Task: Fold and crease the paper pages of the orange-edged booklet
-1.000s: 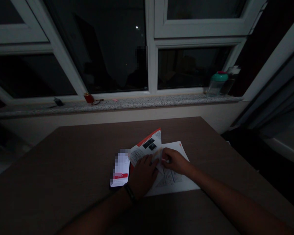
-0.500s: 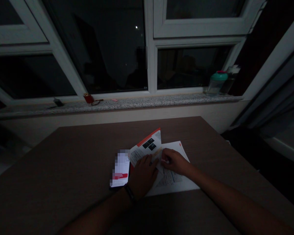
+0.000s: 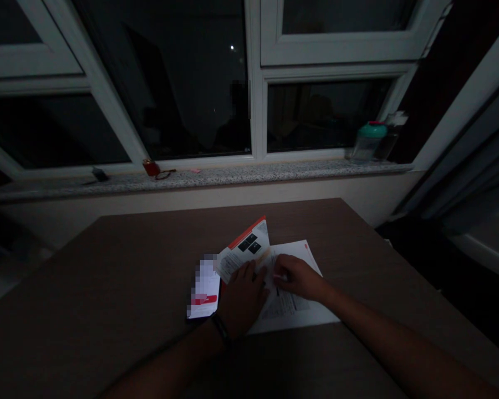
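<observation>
Shifted slightly leftward from its place half a second earlier, the raised page (image 3: 242, 250) of the booklet (image 3: 285, 305) leaned toward the left of the frame, its peak above both hands; the hands had kept nearly the same positions. The booklet lay open just below and right of the frame's centre. An orange band ran along the raised page's upper edge, above a group of small dark pictures and lines of print too small to read. The opposite side lay flat, with a small red mark near its upper right corner.

The left hand (image 3: 242, 296) rested palm down across the booklet's lower left part, extended and slightly spread, pressing on paper without gripping it. A dark wristband (image 3: 221, 328) encircled the wrist. The right hand (image 3: 299, 276) lay over the flat side, its fingers curled inward toward the fold; whether the fingertips pinched a page could not be told.

Just left of the booklet, a phone (image 3: 207, 293) lay with its screen lit, part of it pixelated. All of these rested on a brown desk (image 3: 128, 260). Beyond its far edge, a speckled sill (image 3: 241, 175) crossed the frame, bearing a small red object (image 3: 151, 168) at left and a teal-lidded bottle (image 3: 368, 145) at right. Dark window panes (image 3: 191, 83) filled the upper frame.
</observation>
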The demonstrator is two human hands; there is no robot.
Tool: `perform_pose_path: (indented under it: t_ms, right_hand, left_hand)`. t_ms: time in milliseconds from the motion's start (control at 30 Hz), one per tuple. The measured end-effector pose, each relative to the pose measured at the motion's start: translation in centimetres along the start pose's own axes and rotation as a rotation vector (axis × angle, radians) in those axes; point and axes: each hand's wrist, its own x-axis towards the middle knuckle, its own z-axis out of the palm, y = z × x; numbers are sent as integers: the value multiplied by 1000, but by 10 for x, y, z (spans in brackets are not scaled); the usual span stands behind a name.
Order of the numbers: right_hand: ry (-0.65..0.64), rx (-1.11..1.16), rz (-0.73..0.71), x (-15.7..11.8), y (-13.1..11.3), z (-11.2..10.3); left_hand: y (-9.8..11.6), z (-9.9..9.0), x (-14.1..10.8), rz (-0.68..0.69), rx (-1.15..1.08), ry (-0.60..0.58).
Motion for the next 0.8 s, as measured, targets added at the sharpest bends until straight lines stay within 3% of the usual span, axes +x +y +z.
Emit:
perform_pose_path:
  t_ms: [133, 467, 667, 800]
  right_hand:
    - [65, 26, 73, 1, 4, 2]
    - [-108, 72, -56, -1, 0, -2]
    - [45, 67, 85, 2, 7, 3]
    - [10, 78, 46, 2, 4, 1]
  left_hand:
    - [-1, 1, 1, 2, 5, -2]
    - [0, 3, 1, -1, 4, -13]
    - [-2, 4, 1, 10, 1, 7]
    - [-1, 5, 1, 7, -6, 13]
